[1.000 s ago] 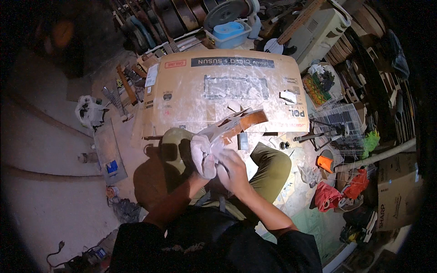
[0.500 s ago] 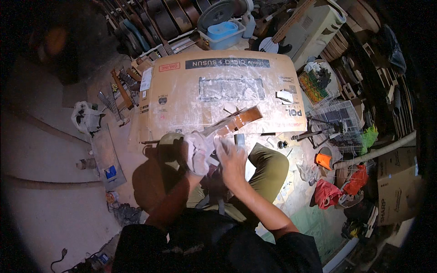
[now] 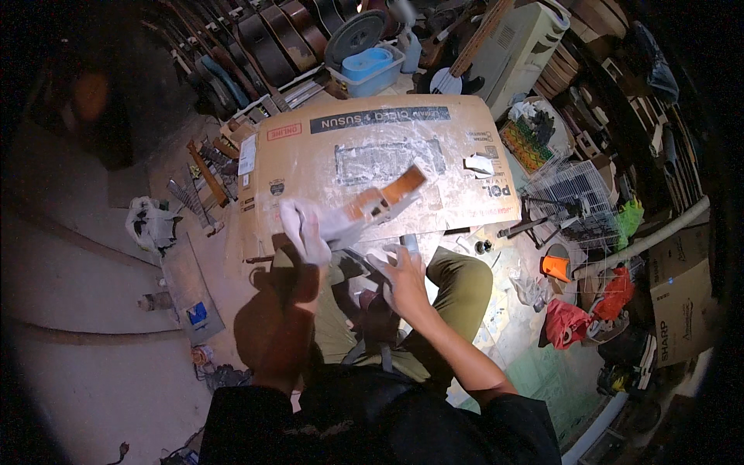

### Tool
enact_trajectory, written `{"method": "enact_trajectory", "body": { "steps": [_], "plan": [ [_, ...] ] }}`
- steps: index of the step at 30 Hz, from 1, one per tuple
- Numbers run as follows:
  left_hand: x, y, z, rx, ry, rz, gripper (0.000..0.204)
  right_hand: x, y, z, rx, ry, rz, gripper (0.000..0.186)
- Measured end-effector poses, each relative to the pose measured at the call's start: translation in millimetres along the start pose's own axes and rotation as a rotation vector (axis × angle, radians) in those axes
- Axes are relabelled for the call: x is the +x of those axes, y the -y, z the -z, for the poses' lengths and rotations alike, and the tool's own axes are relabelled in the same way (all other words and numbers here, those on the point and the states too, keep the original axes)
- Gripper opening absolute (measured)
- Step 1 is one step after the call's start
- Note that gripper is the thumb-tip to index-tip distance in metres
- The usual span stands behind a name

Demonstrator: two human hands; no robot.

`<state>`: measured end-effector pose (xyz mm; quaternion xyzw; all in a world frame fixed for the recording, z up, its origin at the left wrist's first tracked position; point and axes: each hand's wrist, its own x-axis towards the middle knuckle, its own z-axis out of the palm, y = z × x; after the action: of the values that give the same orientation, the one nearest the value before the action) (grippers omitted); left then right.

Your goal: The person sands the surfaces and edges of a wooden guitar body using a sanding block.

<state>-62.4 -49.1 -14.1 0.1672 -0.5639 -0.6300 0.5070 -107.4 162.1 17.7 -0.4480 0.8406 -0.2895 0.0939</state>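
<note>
My left hand (image 3: 304, 232), in a whitish glove, grips a slotted brown wooden piece (image 3: 399, 190) that looks like a guitar headstock. It slants up to the right over the near edge of a large cardboard sheet (image 3: 310, 170), its pale, dusty side toward my right hand. My right hand (image 3: 404, 285), bare, is a little below and apart from the wood, above my lap. Its fingers are bent around a pale, thin thing at the fingertips, perhaps a folded sheet; blur hides its kind. A small white folded scrap (image 3: 479, 164) lies on the cardboard's right side.
Beyond the cardboard, several guitars (image 3: 271, 39) stand beside a blue tub (image 3: 368, 66). At the right are a white wire rack (image 3: 577, 205), an orange object (image 3: 556, 265) and red bags (image 3: 567, 322). Wooden strips (image 3: 205, 172) and a white plastic bag (image 3: 153, 223) lie left.
My left hand has moved left and up with the wooden piece. My right hand has come away from the wood and now sits slightly lower, over my lap. The view has shifted slightly.
</note>
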Motion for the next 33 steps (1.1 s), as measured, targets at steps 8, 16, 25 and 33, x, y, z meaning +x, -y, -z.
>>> {"method": "enact_trajectory", "body": {
  "steps": [8, 16, 25, 33],
  "plan": [
    [6, 49, -14, 0.352, -0.112, 0.287, 0.049, -16, -151, -102, 0.777, -0.163, -0.667, 0.02],
    [2, 131, 35, 0.72, 0.103, 0.4, 0.042, 92, -236, -20, 0.826, -0.417, -0.767, 0.023],
    [-15, 165, 42, 0.794, -0.002, 0.346, 0.05, 54, -166, -126, -0.209, 0.173, -0.367, 0.06],
    [-34, 188, 56, 0.878, 0.043, 0.147, 0.039, 56, -179, -136, -0.031, -0.045, -0.282, 0.035]
  ]
}}
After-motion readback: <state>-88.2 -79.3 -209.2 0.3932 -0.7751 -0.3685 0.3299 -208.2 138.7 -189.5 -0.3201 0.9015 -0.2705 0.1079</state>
